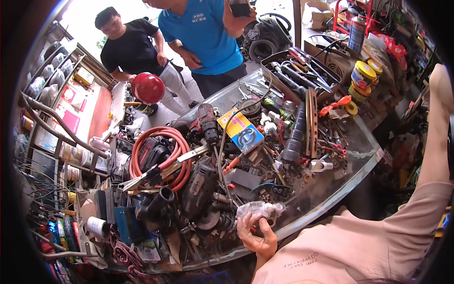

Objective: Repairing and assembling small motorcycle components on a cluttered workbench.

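My left hand (257,239) is at the near edge of a cluttered glass-topped counter (347,189). Its thumb and fingers are curled on a small crumpled clear plastic bag (261,209); what the bag contains cannot be made out. Close to that hand lie a black-bodied power tool (199,187), a grey box-shaped part (245,182) and loose small metal parts. My right arm stretches far out to the right, and my right hand (440,83) is by the dark rim of the picture, beside crowded shelving. Its fingers are hidden there.
On the counter are a coiled red hose (185,142), a red-black cordless drill (206,124), a yellow-blue package (241,131), a black flashlight (295,135) and a tool tray (326,94). Yellow tins (363,75) stand right. Two people are across the counter, one holding a red helmet (148,88).
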Motion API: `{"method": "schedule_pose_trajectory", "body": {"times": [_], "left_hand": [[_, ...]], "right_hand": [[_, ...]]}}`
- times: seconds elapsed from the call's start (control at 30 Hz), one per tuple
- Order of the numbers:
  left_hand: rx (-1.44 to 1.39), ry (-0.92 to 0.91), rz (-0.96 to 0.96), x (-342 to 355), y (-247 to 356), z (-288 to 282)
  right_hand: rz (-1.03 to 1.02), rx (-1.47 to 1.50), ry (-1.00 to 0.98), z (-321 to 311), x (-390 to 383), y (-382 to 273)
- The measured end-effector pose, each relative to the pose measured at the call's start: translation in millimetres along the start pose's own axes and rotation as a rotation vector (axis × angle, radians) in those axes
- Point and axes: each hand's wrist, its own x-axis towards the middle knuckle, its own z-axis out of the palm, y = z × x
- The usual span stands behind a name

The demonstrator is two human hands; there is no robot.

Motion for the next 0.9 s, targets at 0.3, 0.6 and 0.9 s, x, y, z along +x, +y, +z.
{"method": "schedule_pose_trajectory", "body": {"times": [0.3,0.6,0.9], "left_hand": [[-0.109,-0.047,-0.494,-24,6,-26],[-0.056,-0.017,-0.408,-22,-16,-15],[-0.065,-0.017,-0.356,10,-19,0]], "right_hand": [[-0.010,-0.111,-0.124,12,-3,-1],[0.012,-0.171,-0.139,47,8,10],[0.012,-0.151,-0.160,67,4,5]]}}
